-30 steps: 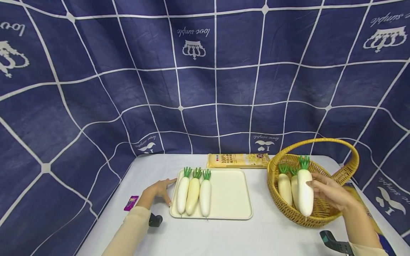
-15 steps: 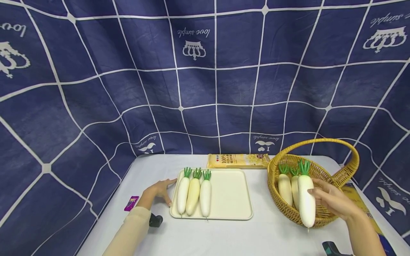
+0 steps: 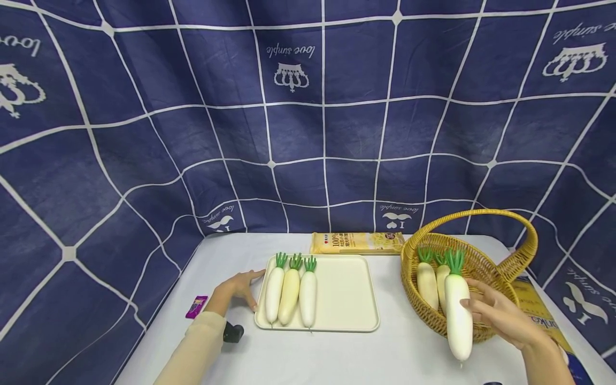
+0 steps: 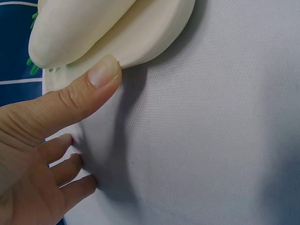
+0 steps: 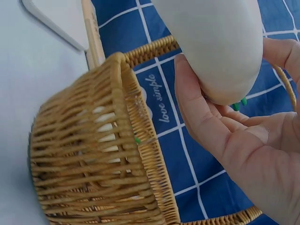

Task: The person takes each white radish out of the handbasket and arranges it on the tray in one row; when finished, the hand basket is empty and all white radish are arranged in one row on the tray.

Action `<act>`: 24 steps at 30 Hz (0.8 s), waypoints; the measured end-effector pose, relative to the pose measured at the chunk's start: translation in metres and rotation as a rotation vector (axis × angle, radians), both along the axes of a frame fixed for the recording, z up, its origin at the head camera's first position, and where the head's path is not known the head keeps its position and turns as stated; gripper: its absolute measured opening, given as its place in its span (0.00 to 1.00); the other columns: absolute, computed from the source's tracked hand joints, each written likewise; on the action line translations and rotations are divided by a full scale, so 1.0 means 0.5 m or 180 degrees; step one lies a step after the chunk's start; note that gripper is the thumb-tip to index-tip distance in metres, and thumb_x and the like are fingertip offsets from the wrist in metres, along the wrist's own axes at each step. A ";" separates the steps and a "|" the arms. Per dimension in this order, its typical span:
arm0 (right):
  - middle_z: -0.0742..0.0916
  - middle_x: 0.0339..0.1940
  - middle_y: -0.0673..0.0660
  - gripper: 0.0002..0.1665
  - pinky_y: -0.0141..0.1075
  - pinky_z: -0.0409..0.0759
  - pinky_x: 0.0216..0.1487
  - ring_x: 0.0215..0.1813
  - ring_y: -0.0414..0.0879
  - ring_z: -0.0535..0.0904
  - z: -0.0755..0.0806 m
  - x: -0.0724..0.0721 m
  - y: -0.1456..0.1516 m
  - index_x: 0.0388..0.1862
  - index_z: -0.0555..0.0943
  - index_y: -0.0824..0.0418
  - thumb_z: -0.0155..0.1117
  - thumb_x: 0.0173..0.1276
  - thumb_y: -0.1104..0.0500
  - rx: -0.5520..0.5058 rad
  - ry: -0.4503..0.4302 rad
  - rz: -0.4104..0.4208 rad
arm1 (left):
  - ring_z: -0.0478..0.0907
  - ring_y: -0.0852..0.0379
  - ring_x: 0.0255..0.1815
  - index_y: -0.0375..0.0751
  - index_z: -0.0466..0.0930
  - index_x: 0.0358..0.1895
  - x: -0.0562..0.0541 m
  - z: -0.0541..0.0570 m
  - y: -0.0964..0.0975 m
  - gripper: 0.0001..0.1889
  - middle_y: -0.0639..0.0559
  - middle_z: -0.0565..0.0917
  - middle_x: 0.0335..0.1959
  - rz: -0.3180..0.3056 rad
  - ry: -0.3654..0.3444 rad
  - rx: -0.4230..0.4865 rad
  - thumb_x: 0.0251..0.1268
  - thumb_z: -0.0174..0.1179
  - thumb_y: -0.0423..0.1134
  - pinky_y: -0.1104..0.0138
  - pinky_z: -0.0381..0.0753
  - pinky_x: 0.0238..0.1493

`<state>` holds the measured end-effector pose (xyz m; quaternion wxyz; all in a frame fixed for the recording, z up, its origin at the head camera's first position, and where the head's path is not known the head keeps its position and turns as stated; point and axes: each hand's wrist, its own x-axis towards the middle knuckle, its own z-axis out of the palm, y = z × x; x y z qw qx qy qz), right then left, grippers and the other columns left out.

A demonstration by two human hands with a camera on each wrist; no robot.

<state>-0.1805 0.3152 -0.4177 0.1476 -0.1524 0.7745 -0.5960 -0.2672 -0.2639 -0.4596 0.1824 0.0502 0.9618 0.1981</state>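
Note:
My right hand (image 3: 498, 313) grips a white radish (image 3: 459, 315) with green tops, held over the front of a wicker basket (image 3: 423, 305). In the right wrist view the radish (image 5: 220, 47) sits between thumb and fingers, above the basket's rim. Two more radishes (image 3: 426, 283) lie inside the basket. My left hand (image 3: 238, 287) rests at the left edge of a cream tray (image 3: 344, 294), fingers spread. The left wrist view shows the thumb (image 4: 101, 77) touching the tray's rim. Side by side in the tray's left half lie three radishes (image 3: 290, 294), the middle one yellower.
Behind the tray lies a long yellow food packet (image 3: 358, 243). A small purple packet (image 3: 197, 307) is on the white table at the left. Another yellow and blue package (image 3: 544, 315) lies right of the basket, partly under the right arm. A blue checked cloth (image 3: 298, 133) hangs behind.
My right hand has drawn the held radish toward the front, from over the basket to its front rim. The left hand and the tray have stayed in place.

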 end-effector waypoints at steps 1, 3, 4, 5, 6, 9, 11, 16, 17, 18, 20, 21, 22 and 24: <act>0.75 0.55 0.66 0.39 0.35 0.82 0.47 0.48 0.39 0.80 -0.001 0.003 -0.002 0.66 0.35 0.83 0.44 0.70 0.67 -0.0047 -0.0004 0.0013 | 0.55 0.25 0.67 0.44 0.61 0.70 0.000 0.000 0.000 0.57 0.26 0.58 0.68 0.0001 -0.0003 -0.0003 0.24 0.80 0.38 0.35 0.56 0.64; 0.76 0.53 0.60 0.38 0.36 0.82 0.48 0.49 0.42 0.81 -0.004 0.009 -0.005 0.66 0.36 0.82 0.44 0.70 0.67 -0.0162 -0.0019 0.0053 | 0.55 0.25 0.67 0.44 0.61 0.70 -0.001 -0.001 0.000 0.57 0.26 0.58 0.68 -0.0009 -0.0002 -0.0015 0.23 0.80 0.38 0.35 0.56 0.64; 0.77 0.53 0.56 0.38 0.36 0.82 0.48 0.49 0.43 0.81 -0.006 0.011 -0.006 0.66 0.37 0.81 0.44 0.70 0.67 -0.0232 -0.0038 0.0084 | 0.55 0.25 0.67 0.45 0.61 0.70 -0.002 -0.002 0.000 0.57 0.26 0.58 0.68 -0.0005 -0.0004 -0.0019 0.24 0.80 0.39 0.35 0.56 0.64; 0.77 0.52 0.53 0.37 0.36 0.82 0.48 0.50 0.43 0.81 -0.007 0.013 -0.007 0.67 0.38 0.80 0.44 0.70 0.67 -0.0293 -0.0052 0.0113 | 0.55 0.25 0.67 0.45 0.61 0.70 -0.003 -0.003 0.000 0.58 0.26 0.58 0.68 -0.0002 -0.0009 -0.0025 0.24 0.80 0.39 0.35 0.56 0.64; 0.77 0.52 0.52 0.36 0.37 0.82 0.48 0.50 0.44 0.80 -0.009 0.016 -0.008 0.67 0.38 0.80 0.44 0.71 0.67 -0.0354 -0.0066 0.0165 | 0.55 0.26 0.67 0.45 0.61 0.70 -0.003 -0.003 -0.001 0.58 0.26 0.58 0.68 0.0000 -0.0015 -0.0025 0.23 0.80 0.39 0.36 0.56 0.64; 0.76 0.52 0.51 0.34 0.38 0.82 0.49 0.50 0.44 0.80 -0.013 0.023 -0.013 0.69 0.42 0.73 0.43 0.71 0.66 -0.0447 -0.0160 0.0247 | 0.55 0.26 0.67 0.45 0.61 0.71 -0.006 -0.007 -0.003 0.58 0.26 0.58 0.68 -0.0003 -0.0020 -0.0039 0.23 0.80 0.39 0.36 0.56 0.64; 0.76 0.53 0.52 0.35 0.39 0.81 0.49 0.51 0.44 0.80 -0.015 0.027 -0.020 0.69 0.40 0.74 0.43 0.71 0.66 -0.0430 -0.0213 0.0276 | 0.55 0.26 0.67 0.46 0.61 0.71 -0.007 -0.008 -0.004 0.58 0.27 0.58 0.68 0.0005 -0.0024 -0.0044 0.23 0.80 0.40 0.36 0.56 0.64; 0.75 0.55 0.55 0.41 0.40 0.81 0.49 0.51 0.40 0.79 -0.017 0.039 -0.045 0.68 0.34 0.78 0.45 0.72 0.64 -0.0273 -0.0352 0.0252 | 0.56 0.26 0.67 0.45 0.61 0.70 -0.008 -0.011 -0.006 0.58 0.26 0.59 0.68 -0.0010 -0.0008 -0.0029 0.23 0.80 0.40 0.36 0.56 0.64; 0.75 0.55 0.56 0.40 0.41 0.81 0.49 0.51 0.40 0.79 -0.018 0.041 -0.051 0.68 0.34 0.78 0.45 0.72 0.64 -0.0248 -0.0374 0.0251 | 0.56 0.26 0.67 0.45 0.61 0.70 -0.008 -0.011 -0.007 0.58 0.26 0.59 0.68 -0.0015 -0.0003 -0.0026 0.23 0.80 0.40 0.36 0.56 0.64; 0.75 0.56 0.57 0.41 0.41 0.81 0.48 0.51 0.40 0.78 -0.018 0.043 -0.056 0.69 0.33 0.78 0.45 0.72 0.63 -0.0226 -0.0393 0.0256 | 0.56 0.26 0.67 0.45 0.62 0.70 -0.008 -0.010 -0.006 0.58 0.26 0.59 0.68 -0.0022 0.0003 -0.0028 0.22 0.80 0.40 0.36 0.56 0.64; 0.74 0.58 0.64 0.42 0.43 0.81 0.47 0.51 0.40 0.78 -0.019 0.045 -0.069 0.68 0.32 0.80 0.46 0.72 0.62 -0.0175 -0.0422 0.0246 | 0.56 0.26 0.67 0.45 0.62 0.70 -0.007 -0.009 -0.005 0.58 0.26 0.59 0.68 -0.0039 0.0011 -0.0033 0.23 0.80 0.39 0.36 0.56 0.64; 0.73 0.58 0.67 0.43 0.43 0.81 0.47 0.51 0.39 0.78 -0.020 0.047 -0.075 0.68 0.33 0.80 0.47 0.72 0.62 -0.0137 -0.0440 0.0239 | 0.56 0.26 0.67 0.45 0.62 0.70 -0.007 -0.008 -0.005 0.57 0.26 0.59 0.68 -0.0045 0.0014 -0.0039 0.23 0.80 0.39 0.36 0.56 0.64; 0.73 0.59 0.69 0.43 0.42 0.81 0.47 0.51 0.38 0.78 -0.021 0.048 -0.080 0.68 0.34 0.80 0.47 0.72 0.62 -0.0123 -0.0430 0.0252 | 0.56 0.26 0.67 0.45 0.62 0.70 -0.007 -0.007 -0.004 0.57 0.26 0.59 0.68 -0.0044 0.0013 -0.0043 0.23 0.80 0.39 0.36 0.56 0.64; 0.71 0.60 0.73 0.43 0.41 0.81 0.48 0.51 0.38 0.77 -0.024 0.049 -0.090 0.68 0.34 0.81 0.47 0.72 0.62 -0.0125 -0.0397 0.0296 | 0.56 0.25 0.67 0.44 0.62 0.70 -0.005 -0.005 -0.003 0.57 0.26 0.59 0.67 -0.0051 0.0019 -0.0054 0.23 0.80 0.39 0.35 0.56 0.64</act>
